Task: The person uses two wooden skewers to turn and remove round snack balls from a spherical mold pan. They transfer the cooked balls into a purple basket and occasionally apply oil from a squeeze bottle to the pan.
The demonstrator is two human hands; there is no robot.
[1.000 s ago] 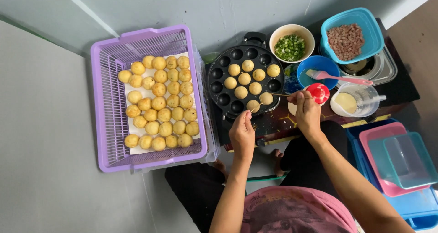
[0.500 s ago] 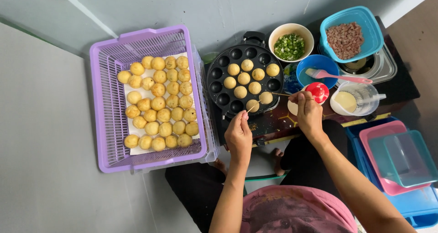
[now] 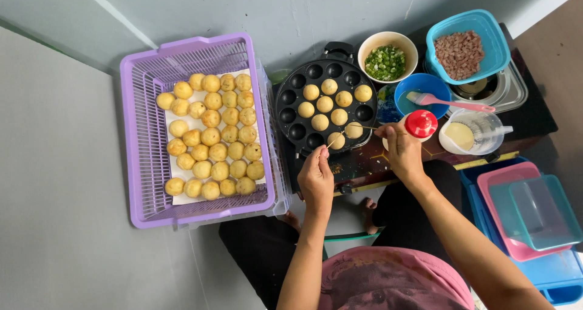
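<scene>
Left hand (image 3: 316,179) pinches thin skewer (image 3: 333,141), tip at ball (image 3: 336,140) in pan's 6 o'clock cup. Right hand (image 3: 402,152) pinches second skewer (image 3: 364,127), tip at ball (image 3: 354,129) at 4 o'clock.

Step, judging: turning balls in round black pan (image 3: 325,106). Next move needs light flick under ball, no tearing.

Count: 9 balls in pan; about 30 in purple basket (image 3: 200,207) at 9 o'clock. Far, 2 o'clock: 1 bowl of greens (image 3: 386,61), 1 blue tub of meat (image 3: 466,46).

Small home-style cooking spot: round dimpled ball pan (image 3: 326,106) on a gas stove (image 3: 486,88), topping bowls alongside, purple basket (image 3: 143,164) of fried balls.
</scene>
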